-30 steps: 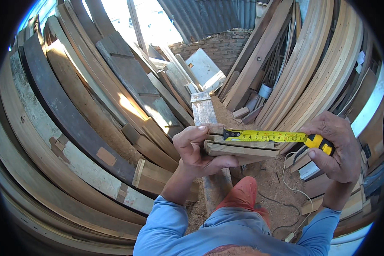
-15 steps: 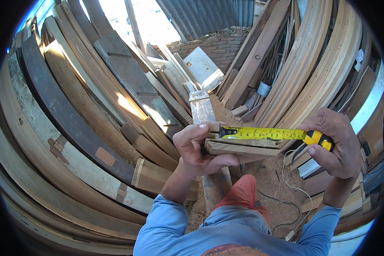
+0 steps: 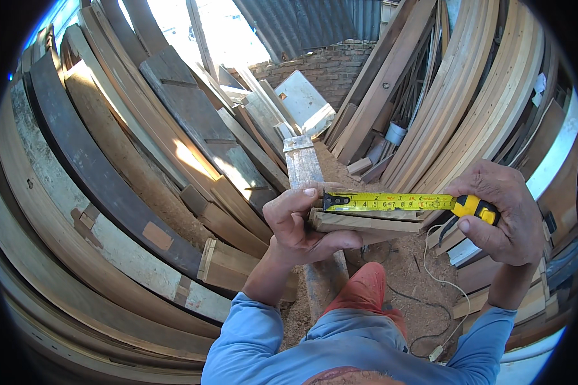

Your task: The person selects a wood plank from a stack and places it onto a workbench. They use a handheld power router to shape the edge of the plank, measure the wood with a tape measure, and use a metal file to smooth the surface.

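My right hand point(image 3: 504, 215) is closed around the yellow and black case of a tape measure point(image 3: 477, 210). Its yellow blade is drawn out to the left, across a wooden piece point(image 3: 366, 224) made of what look like short boards laid together. The blade's dark hooked end lies near the left end of the wood, beside my left index finger. Fingers and thumb of my left hand point(image 3: 295, 221) grip that left end, the thumb along the near lower side. Part of the wood's far side is hidden by the blade.
Long planks point(image 3: 109, 160) are stacked on the left, and more boards point(image 3: 469, 109) lean at the right. A narrow wooden plank point(image 3: 304, 165) runs ahead of me. On the sawdust-covered floor lie a white cable point(image 3: 453, 282) and a dark one. A small white bucket point(image 3: 395, 133) stands among the boards.
The tape has shifted slightly left, its hooked end now closer to the wood's left end. My right hand moved a little left with it, while my left hand keeps its hold.
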The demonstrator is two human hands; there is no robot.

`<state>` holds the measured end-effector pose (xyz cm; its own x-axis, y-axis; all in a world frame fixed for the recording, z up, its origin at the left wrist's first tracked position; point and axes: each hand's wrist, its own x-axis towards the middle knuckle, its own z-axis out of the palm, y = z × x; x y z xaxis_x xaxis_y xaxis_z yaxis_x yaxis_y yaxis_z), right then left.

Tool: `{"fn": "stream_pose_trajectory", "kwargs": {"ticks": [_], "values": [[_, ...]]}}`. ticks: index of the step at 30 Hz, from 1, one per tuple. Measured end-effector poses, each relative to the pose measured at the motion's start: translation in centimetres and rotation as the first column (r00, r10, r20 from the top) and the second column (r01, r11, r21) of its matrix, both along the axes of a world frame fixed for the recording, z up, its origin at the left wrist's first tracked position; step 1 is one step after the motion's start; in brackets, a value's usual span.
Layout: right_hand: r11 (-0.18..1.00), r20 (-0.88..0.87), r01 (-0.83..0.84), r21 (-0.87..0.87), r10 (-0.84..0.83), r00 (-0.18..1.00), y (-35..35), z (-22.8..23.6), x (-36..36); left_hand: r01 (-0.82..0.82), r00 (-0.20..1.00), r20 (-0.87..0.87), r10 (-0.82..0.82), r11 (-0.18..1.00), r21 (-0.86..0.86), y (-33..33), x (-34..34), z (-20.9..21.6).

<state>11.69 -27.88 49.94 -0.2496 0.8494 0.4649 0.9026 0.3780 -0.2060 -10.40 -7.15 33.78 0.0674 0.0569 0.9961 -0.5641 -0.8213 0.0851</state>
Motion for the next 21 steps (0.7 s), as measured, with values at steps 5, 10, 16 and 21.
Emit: {"fn": "stream_pose_trajectory", "kwargs": {"ticks": [5,10,16,21], "values": [[1.0,-0.004,0.011,-0.001,-0.011,1.0,-0.2,-0.1,0.0,0.027,0.999,0.041,-0.029,0.998,0.049,-0.5,0.3,1.0],[1.0,0.005,-0.002,-0.006,0.002,1.0,0.1,0.2,-0.5,-0.029,0.997,0.071,0.025,0.998,0.056,-0.4,0.0,1.2],[1.0,-0.012,0.014,-0.013,-0.014,1.0,0.0,0.1,-0.8,-0.091,0.996,0.0,0.091,0.993,0.076,-0.2,-0.8,1.4],[1.0,-0.006,0.001,-0.029,-0.001,1.0,-0.1,0.2,-0.6,-0.067,0.997,0.035,0.064,0.995,0.078,-0.5,-0.1,2.0]]}}
